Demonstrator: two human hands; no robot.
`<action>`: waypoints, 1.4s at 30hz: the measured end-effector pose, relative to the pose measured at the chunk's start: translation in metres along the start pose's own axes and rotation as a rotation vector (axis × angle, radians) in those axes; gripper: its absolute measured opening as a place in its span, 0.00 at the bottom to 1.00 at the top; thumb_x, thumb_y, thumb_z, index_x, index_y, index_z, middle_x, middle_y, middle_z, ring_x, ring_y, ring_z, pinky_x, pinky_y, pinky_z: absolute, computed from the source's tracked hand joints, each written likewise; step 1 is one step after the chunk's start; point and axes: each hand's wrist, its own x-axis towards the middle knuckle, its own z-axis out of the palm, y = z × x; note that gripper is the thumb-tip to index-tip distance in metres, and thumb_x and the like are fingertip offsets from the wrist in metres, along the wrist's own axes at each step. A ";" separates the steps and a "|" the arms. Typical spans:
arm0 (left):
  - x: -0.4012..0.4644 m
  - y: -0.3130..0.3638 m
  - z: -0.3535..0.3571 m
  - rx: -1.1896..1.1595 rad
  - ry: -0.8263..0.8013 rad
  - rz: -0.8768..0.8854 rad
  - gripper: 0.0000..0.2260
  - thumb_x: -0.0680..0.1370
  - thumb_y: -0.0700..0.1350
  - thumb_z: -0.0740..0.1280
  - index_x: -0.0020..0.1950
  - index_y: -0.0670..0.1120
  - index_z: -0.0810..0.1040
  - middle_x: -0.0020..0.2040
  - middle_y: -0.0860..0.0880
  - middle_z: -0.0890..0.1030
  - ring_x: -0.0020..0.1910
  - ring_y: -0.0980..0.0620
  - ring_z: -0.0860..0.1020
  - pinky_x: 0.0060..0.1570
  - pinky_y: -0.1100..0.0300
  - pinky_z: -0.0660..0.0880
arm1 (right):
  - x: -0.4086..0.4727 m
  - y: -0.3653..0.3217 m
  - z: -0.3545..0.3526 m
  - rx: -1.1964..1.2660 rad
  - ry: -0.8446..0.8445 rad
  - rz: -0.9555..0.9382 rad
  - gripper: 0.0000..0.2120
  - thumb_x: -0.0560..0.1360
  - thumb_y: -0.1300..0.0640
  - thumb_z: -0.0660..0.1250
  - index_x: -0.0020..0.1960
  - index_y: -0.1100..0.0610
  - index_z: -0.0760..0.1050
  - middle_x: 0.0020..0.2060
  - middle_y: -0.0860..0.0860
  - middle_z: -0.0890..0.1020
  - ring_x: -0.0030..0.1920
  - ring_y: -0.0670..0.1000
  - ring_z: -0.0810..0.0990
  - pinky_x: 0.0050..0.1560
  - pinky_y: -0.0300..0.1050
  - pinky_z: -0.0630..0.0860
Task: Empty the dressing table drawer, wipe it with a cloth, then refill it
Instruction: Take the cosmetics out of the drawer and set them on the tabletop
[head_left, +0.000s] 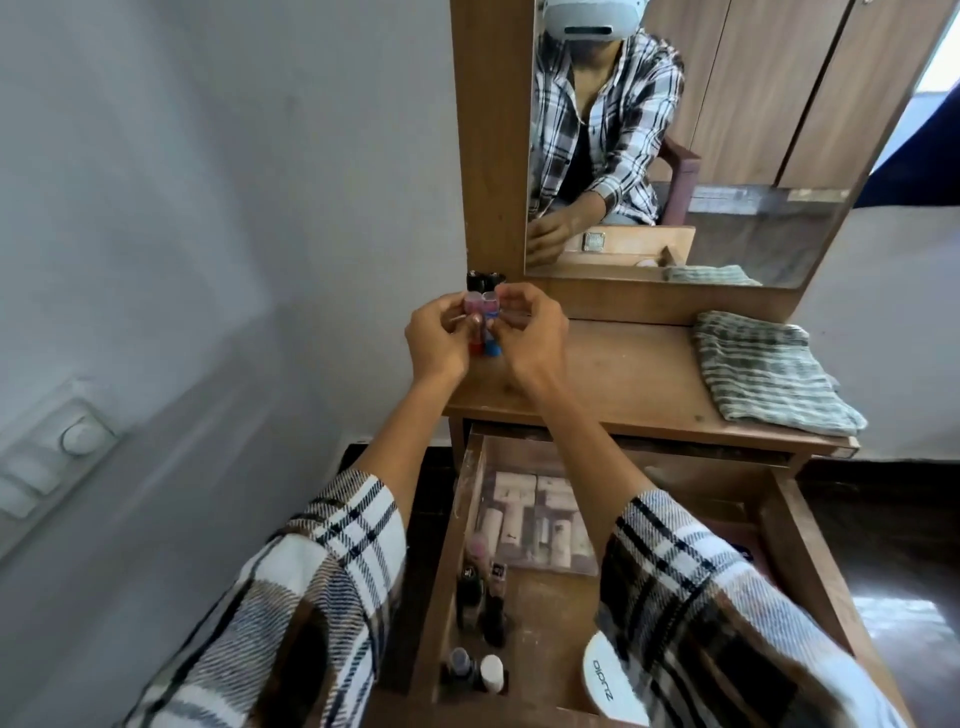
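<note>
Two small bottles (120, 323) pinched by left hand (435, 340) and right hand (531, 332) above bench (613, 384) | step: emptying drawer (519, 597) | next: set them down upright.

One folded cloth (774, 371), one open drawer (810, 566) — two small bottles (120, 325) held between two hands.

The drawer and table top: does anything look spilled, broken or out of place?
Nothing stands out. The drawer is open and still holds bottles, the folded cloth lies flat on the table top, and both hands hold small bottles upright there.
</note>
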 end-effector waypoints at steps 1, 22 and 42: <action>0.001 -0.001 0.001 0.004 0.000 0.011 0.10 0.77 0.36 0.65 0.57 0.42 0.80 0.54 0.46 0.81 0.51 0.55 0.77 0.49 0.67 0.73 | 0.001 0.001 -0.001 -0.005 -0.004 -0.008 0.16 0.73 0.71 0.66 0.59 0.59 0.74 0.53 0.50 0.79 0.53 0.47 0.79 0.55 0.41 0.78; 0.014 -0.021 0.008 0.059 0.004 0.161 0.15 0.75 0.33 0.66 0.62 0.40 0.75 0.59 0.44 0.78 0.52 0.56 0.75 0.46 0.75 0.73 | 0.009 0.011 -0.003 -0.092 -0.050 -0.159 0.18 0.71 0.72 0.67 0.58 0.60 0.72 0.42 0.39 0.73 0.40 0.37 0.76 0.42 0.26 0.76; -0.085 -0.017 -0.056 0.015 0.072 0.002 0.26 0.72 0.32 0.69 0.69 0.43 0.68 0.59 0.44 0.73 0.52 0.52 0.71 0.49 0.63 0.76 | -0.085 -0.023 -0.055 -0.157 0.015 -0.103 0.23 0.69 0.66 0.72 0.61 0.54 0.73 0.57 0.49 0.74 0.56 0.46 0.73 0.57 0.44 0.75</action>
